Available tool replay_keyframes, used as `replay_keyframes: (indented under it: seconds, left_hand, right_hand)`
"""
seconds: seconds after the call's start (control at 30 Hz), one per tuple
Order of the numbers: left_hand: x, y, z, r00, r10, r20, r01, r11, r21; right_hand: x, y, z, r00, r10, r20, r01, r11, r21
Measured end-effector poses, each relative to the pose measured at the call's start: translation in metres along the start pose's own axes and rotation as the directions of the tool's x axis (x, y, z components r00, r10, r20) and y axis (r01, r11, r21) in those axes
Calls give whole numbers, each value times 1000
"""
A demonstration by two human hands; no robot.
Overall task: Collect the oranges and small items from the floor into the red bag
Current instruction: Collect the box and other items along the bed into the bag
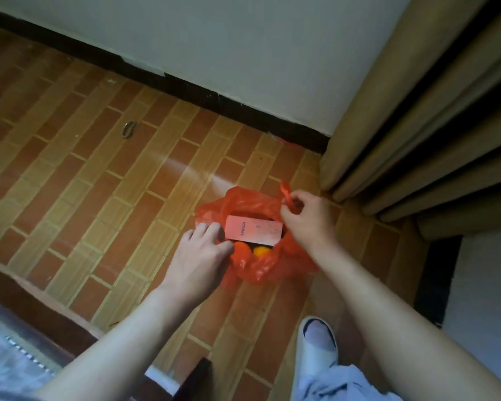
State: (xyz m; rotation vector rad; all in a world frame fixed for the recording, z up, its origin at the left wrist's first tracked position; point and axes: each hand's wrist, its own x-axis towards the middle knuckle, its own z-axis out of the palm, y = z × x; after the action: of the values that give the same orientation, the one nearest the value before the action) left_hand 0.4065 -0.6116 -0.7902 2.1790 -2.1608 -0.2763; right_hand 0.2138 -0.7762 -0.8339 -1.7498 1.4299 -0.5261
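Right hand (307, 218) pinches a handle of the crumpled red plastic bag (243, 204) on the brick-patterned floor (99, 175); left hand (198, 253) grips its near rim. Inside: a pink rectangular box (253, 230) over an orange (261, 251).

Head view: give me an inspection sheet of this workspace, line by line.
Surface: brick-pattern tiled floor.
Job's things: red bag open on the floor; pink Anker box lying across its mouth; orange inside, beneath the box.
Clutter: small metal ring on the floor, far from the bag.
Hands: left hand at the bag's near-left rim, grip unclear; right hand pinches the bag handle.
Cables: nothing seen.
Surroundings: wall, black skirting, tan curtain, white slipper.
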Motion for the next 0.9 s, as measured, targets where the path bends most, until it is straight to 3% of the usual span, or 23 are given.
replay_keyframes:
  seconds: [0.27, 0.43, 0.67, 0.9]
  left_hand:
    - [-8, 39, -147, 995, -39, -93, 33, 997, -63]
    - [-8, 61, -252, 990, -74, -124, 65, 995, -76]
    - [-19, 106, -391, 960, -260, -109, 235, 952, -195]
    - [-29, 139, -500, 939, -323, -121, 274, 912, -306]
  right_hand:
    - [-57, -126, -115, 998, -58, -8, 57, 995, -87]
    - [-82, -211, -176, 998, -69, -3, 69, 997, -46]
    - [-117, -336, -257, 1000, -21, 11, 21, 1000, -1]
    - [-141, -431, -333, 998, 10, 58, -10, 1000, 14]
